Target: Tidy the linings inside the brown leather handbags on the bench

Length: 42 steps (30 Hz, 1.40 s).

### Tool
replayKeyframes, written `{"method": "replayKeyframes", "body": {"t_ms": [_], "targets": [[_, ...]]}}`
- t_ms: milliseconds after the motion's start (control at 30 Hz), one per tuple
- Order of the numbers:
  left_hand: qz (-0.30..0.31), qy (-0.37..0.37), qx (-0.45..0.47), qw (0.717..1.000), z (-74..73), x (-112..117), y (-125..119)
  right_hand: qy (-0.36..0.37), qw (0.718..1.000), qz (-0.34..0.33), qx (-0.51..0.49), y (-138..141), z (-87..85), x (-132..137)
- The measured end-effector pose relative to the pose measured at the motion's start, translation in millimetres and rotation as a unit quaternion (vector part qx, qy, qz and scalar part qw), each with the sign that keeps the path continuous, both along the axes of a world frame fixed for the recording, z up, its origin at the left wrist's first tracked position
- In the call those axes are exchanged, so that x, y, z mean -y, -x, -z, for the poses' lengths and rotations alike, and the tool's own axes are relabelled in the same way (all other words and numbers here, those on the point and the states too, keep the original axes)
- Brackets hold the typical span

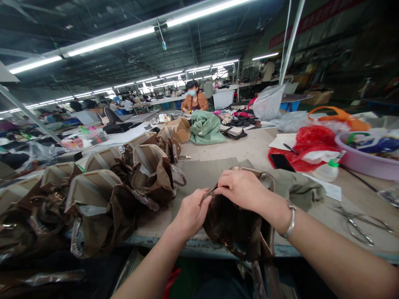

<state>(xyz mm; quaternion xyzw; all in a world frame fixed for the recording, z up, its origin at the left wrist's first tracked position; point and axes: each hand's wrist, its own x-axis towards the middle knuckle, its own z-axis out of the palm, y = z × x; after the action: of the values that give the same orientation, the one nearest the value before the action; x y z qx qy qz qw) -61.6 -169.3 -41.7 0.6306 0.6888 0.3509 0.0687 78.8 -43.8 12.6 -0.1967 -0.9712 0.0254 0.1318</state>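
Note:
A dark brown bag [233, 224] hangs over the table's front edge, its mouth turned up toward me. My left hand [190, 214] is closed on the bag's left rim, pinching the fabric. My right hand [243, 189] lies curled over the top rim, fingers pressed together around a thin metal tool [208, 193] whose tip points at the left hand. A silver bangle [291, 218] sits on the right wrist.
Several brown bags [102, 195] are piled at the left. Scissors [358, 222] lie at the right, near a white bottle [327, 170], a black phone [280, 162], red plastic bag [311, 139] and pink basin [361, 160]. A green sack [205, 128] and a seated person [193, 99] are beyond.

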Motion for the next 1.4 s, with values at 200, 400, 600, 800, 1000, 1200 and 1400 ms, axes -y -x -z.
{"method": "replayKeyframes", "body": {"t_ms": [200,400,600,800,1000,1200,1400], "targets": [[0.022,-0.018,-0.05,0.998,3.7,-1,2,-0.013,1.0,0.0,-0.005,-2,1.1,0],[0.004,-0.016,-0.023,1.0,1.7,-2,-1,0.002,1.0,0.011,-0.014,-1,2.1,-4],[-0.021,-0.022,-0.002,1.0,1.0,-3,-2,0.042,0.999,-0.027,-0.009,-14,-1.0,-17],[-0.026,-0.006,0.004,1.0,-0.7,-3,-2,0.047,0.999,0.004,-0.005,-27,0.8,-26],[-0.031,0.0,0.008,0.999,-0.2,-3,-4,0.018,0.998,0.053,-0.01,-19,3.3,-28],[-0.025,0.006,0.01,1.0,-0.1,-3,-5,0.012,0.996,0.09,-0.001,-14,3.2,-28],[-0.022,0.007,0.017,1.0,1.0,-3,-4,0.014,0.994,0.113,0.001,-13,0.6,-25]]}}
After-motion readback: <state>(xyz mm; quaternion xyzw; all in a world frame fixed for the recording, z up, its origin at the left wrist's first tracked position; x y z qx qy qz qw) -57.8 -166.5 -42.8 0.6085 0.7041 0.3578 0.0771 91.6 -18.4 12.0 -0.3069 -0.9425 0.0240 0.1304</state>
